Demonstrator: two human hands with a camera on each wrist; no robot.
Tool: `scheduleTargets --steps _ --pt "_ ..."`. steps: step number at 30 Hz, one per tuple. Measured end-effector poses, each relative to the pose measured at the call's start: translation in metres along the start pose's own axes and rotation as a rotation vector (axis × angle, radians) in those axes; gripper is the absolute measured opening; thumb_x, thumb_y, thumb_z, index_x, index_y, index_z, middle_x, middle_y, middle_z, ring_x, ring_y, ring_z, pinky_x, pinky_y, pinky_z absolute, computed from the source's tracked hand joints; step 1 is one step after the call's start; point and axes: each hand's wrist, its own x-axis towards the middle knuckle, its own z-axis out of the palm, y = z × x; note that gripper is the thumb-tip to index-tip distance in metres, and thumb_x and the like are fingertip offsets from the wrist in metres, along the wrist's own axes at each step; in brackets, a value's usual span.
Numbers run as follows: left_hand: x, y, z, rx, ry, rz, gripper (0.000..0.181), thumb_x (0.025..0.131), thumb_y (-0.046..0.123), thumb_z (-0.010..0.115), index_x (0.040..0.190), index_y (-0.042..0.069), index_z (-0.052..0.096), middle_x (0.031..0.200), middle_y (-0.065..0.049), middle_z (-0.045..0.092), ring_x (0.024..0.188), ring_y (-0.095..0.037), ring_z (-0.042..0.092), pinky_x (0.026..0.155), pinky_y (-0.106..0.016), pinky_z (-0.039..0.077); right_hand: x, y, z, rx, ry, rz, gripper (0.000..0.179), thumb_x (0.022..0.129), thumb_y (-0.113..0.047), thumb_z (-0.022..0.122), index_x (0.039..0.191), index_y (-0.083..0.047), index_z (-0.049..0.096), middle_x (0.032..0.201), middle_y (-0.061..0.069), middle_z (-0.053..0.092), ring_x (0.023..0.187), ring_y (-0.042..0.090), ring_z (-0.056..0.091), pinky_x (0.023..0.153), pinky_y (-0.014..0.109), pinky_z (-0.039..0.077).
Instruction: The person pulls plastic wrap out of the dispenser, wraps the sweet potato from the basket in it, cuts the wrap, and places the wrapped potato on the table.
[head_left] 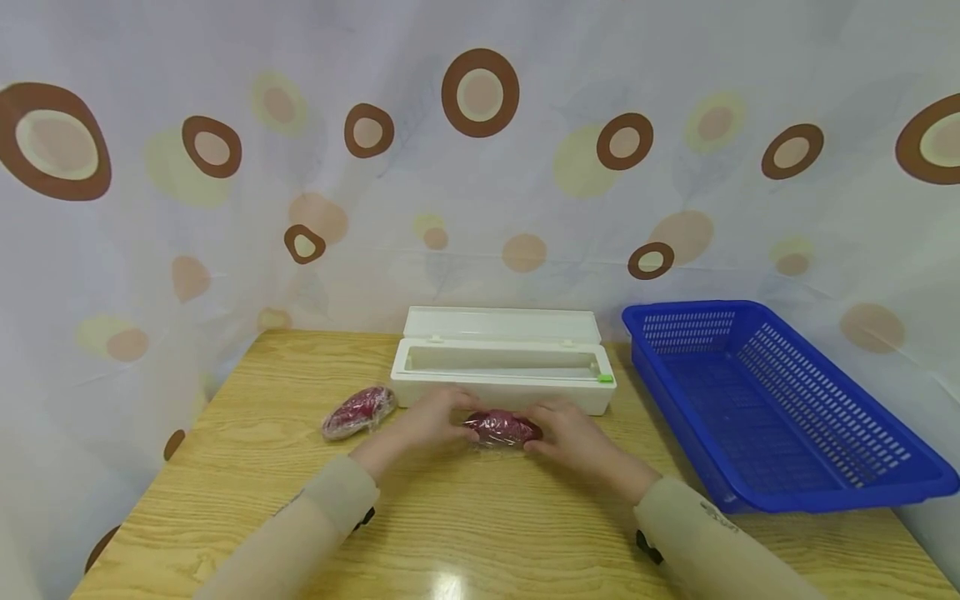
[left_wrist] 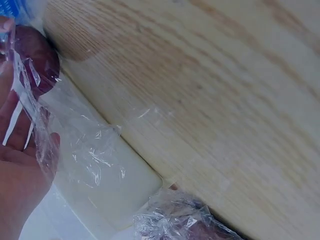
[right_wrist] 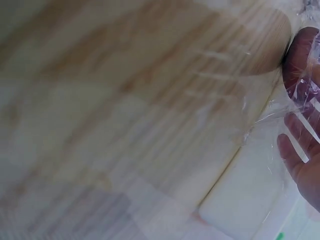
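In the head view, a purple-red sweet potato [head_left: 502, 427] in clear cling film lies between both hands, in front of a white cling film dispenser [head_left: 502, 394]. My left hand [head_left: 435, 423] holds its left end, and my right hand [head_left: 567, 433] grips the right end. Loose cling film [left_wrist: 90, 155] spreads from the fingers in the left wrist view. More sheer film hangs around the right hand in the right wrist view. A second wrapped sweet potato [head_left: 358, 412] rests on the table to the left of the left hand.
The dispenser's lid [head_left: 502, 323] stands raised at the back, and a green slider [head_left: 605, 378] sits at its right end. To the right is a large blue plastic basket [head_left: 675, 429]. A patterned curtain [head_left: 480, 208] hangs behind the wooden table [head_left: 450, 533].
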Motion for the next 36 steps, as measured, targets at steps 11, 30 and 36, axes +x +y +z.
scheduleTargets --steps 11,30,36 --pt "0.003 0.002 0.000 0.004 -0.024 -0.017 0.050 0.074 0.027 0.079 0.120 0.014 0.064 0.118 -0.003 0.064 0.110 -0.019 0.057 0.099 -0.035 0.043 0.005 0.004 0.002 0.021 -0.027 -0.010 0.042 0.076 -0.021 0.079 0.114 -0.010 0.064 0.107 0.004 0.067 0.101 0.024 0.061 0.090 0.041 0.047" --pt "0.000 0.005 0.006 -0.082 -0.107 -0.045 0.055 0.072 0.025 0.082 0.122 0.013 0.062 0.112 0.001 0.064 0.094 -0.010 0.059 0.082 -0.022 0.048 -0.005 -0.001 -0.011 0.165 -0.134 0.035 0.037 0.081 -0.018 0.072 0.117 -0.015 0.062 0.111 0.001 0.067 0.100 0.019 0.061 0.088 0.039 0.049" --pt "-0.001 0.007 0.005 -0.057 -0.114 -0.042 0.054 0.074 0.025 0.080 0.124 0.014 0.062 0.113 0.000 0.065 0.094 -0.011 0.058 0.080 -0.023 0.049 -0.007 0.000 -0.012 0.168 -0.163 0.030 0.037 0.085 -0.020 0.069 0.121 -0.016 0.062 0.114 0.000 0.066 0.103 0.019 0.061 0.090 0.040 0.048"
